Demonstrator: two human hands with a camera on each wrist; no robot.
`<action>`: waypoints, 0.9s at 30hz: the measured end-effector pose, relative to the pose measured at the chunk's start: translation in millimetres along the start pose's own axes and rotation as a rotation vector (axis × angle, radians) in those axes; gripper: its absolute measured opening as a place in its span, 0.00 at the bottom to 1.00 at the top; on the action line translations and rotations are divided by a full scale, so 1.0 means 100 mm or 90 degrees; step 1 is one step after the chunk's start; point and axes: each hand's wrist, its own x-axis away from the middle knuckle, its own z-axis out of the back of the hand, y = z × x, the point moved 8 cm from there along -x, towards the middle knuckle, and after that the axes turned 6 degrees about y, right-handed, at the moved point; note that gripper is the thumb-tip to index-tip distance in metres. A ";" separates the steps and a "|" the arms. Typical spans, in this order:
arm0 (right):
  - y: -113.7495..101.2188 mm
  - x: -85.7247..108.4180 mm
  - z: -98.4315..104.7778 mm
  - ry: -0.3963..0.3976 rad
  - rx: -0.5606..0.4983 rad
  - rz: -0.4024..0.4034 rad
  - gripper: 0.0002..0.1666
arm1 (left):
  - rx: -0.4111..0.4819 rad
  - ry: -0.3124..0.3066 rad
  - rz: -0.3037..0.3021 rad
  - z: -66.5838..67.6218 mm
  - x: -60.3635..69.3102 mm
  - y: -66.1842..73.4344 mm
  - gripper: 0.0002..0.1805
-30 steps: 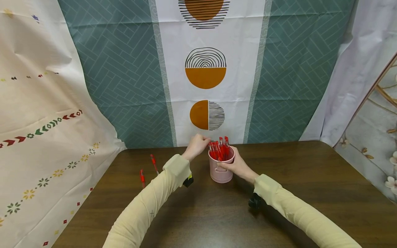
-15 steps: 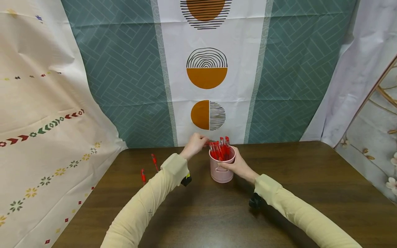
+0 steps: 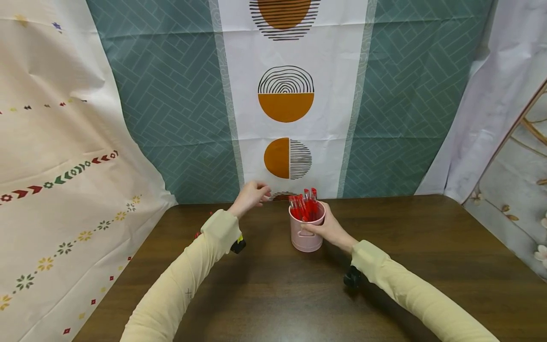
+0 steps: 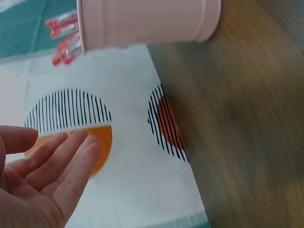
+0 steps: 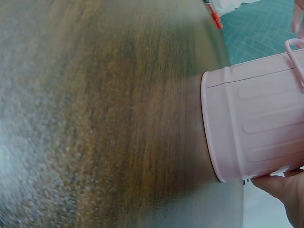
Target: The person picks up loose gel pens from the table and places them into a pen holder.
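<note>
A pink pail-shaped pen holder with a side handle stands upright on the table, holding several red pens with clear barrels or caps. My right hand grips its right side, the thumb across the front near the rim. In the right wrist view, the pail hides most of that hand. To the left of the holder, my left hand hovers above the table's back edge, apart from it. The left wrist view shows this hand with fingers extended, loosely bent and holding nothing.
Two red pens lie on the brown table at the left, mostly hidden behind my left sleeve; one red pen shows in the right wrist view. A patterned curtain hangs right behind the table's back edge.
My left hand has moved left, away from the pen holder's rim, and its fingers have loosened. The left sleeve now covers more of the loose pens. My right hand keeps its grip.
</note>
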 end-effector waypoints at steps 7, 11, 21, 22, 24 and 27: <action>0.16 -0.10 0.02 0.007 -0.012 0.007 0.50 | -0.015 0.013 0.001 0.22 0.02 -0.15 0.14; 0.03 -0.02 0.00 0.001 -0.013 0.002 0.48 | -0.042 0.022 -0.007 0.30 0.05 -0.23 0.13; 0.02 -0.02 0.00 -0.003 -0.015 -0.001 0.48 | -0.128 0.037 -0.055 0.51 0.13 -0.38 0.13; 0.02 -0.02 0.00 -0.002 -0.016 0.001 0.48 | -0.138 0.035 -0.062 0.52 0.14 -0.39 0.13; 0.01 -0.02 0.00 -0.001 -0.018 0.003 0.48 | -0.154 0.037 -0.065 0.55 0.16 -0.42 0.12; 0.02 -0.01 0.00 -0.001 -0.017 -0.001 0.48 | -0.178 0.048 -0.067 0.61 0.17 -0.49 0.12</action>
